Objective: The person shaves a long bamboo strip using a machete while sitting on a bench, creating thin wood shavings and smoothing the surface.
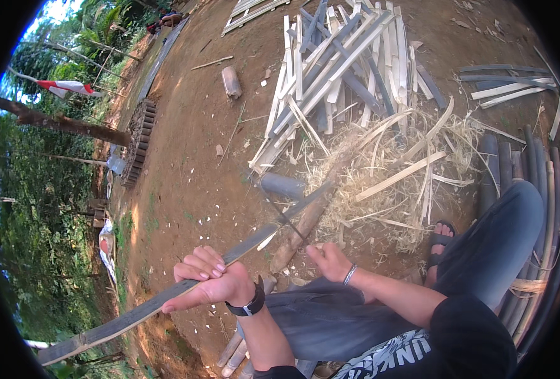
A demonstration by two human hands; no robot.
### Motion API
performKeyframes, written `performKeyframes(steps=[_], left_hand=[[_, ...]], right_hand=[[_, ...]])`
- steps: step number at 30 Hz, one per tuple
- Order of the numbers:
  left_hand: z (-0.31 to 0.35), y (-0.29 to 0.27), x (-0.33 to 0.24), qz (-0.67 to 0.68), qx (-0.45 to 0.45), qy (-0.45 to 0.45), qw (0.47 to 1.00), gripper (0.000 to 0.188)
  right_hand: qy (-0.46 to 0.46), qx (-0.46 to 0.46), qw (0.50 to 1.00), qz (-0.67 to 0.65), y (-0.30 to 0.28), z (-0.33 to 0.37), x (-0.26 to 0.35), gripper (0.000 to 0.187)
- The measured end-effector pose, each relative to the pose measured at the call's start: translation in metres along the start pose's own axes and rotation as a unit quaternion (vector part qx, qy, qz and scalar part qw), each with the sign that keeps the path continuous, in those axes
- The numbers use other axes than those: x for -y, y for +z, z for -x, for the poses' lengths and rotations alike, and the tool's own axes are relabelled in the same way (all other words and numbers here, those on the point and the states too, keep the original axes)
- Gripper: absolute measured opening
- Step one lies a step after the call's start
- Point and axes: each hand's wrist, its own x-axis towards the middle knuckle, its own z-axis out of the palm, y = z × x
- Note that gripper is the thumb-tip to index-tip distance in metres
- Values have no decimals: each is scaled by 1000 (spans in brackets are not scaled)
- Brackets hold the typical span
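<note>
My left hand [212, 278] is wrapped around a long, dark-skinned bamboo strip [134, 311]. The strip runs from the lower left up toward the middle, where its far end meets a log [311, 221] on the ground. My right hand [330, 261] is closed on a knife, its handle mostly hidden by the fingers. The thin, dark knife blade [285, 218] crosses the strip near its far end. A pale sliver [266, 241] sticks out from the strip's lower edge close to the blade.
Curly bamboo shavings [381, 189] surround the log. Beyond lies a pile of split bamboo strips [349, 63]. Bamboo poles [539, 189] lie bundled at right, beside my bent knee [514, 221]. A short bamboo piece [281, 186] touches the pile, and another piece [231, 82] lies farther off.
</note>
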Motion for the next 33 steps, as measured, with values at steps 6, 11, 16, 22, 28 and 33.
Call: performKeyframes(steps=[6, 11, 16, 22, 28, 33], left_hand=[[4, 2, 2, -3, -12, 3, 1000, 70], [2, -3, 1, -18, -33, -20, 999, 70], [1, 3, 1, -2, -16, -19, 1000, 70], [-2, -5, 1, -26, -23, -9, 999, 70], [-6, -3, 1, -17, -38, -13, 999, 69], [-15, -14, 8, -8, -43, -22, 999, 70]], right_hand=[[136, -15, 987, -85, -10, 0, -13, 73], [-62, -17, 997, -33, 10, 13, 7, 68], [184, -18, 973, -136, -14, -18, -57, 70], [-48, 23, 993, -109, 19, 16, 22, 71], [213, -22, 954, -212, -5, -1, -57, 69], [56, 102, 976, -182, 13, 28, 10, 69]])
